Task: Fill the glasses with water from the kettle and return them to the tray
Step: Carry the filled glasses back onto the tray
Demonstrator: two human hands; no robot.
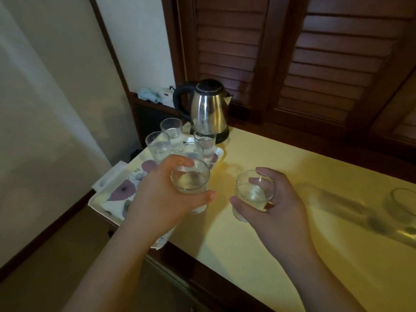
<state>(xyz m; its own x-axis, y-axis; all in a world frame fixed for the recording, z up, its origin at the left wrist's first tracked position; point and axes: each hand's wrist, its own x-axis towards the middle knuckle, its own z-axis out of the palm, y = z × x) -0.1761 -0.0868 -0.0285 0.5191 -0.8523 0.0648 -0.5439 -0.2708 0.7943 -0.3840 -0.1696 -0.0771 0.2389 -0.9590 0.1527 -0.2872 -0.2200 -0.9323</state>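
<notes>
- Overall: dim indoor light, warm yellow cast; no lamp or window in view.
- Shadows: long soft shadow streaks on counter (pixel 292 167) at right, running toward the frame edge.
- Glare: bright vertical streaks on steel kettle (pixel 208 109) body; small glints on rims of glasses on the tray (pixel 173 140).
- Blur: glass at far right (pixel 403 201) smeared, barely readable; slight softness throughout, compression haze on left wall (pixel 45 109).
- Distortion: wide-angle; shutters (pixel 292 52) and wall trim lean and bow toward edges.
</notes>
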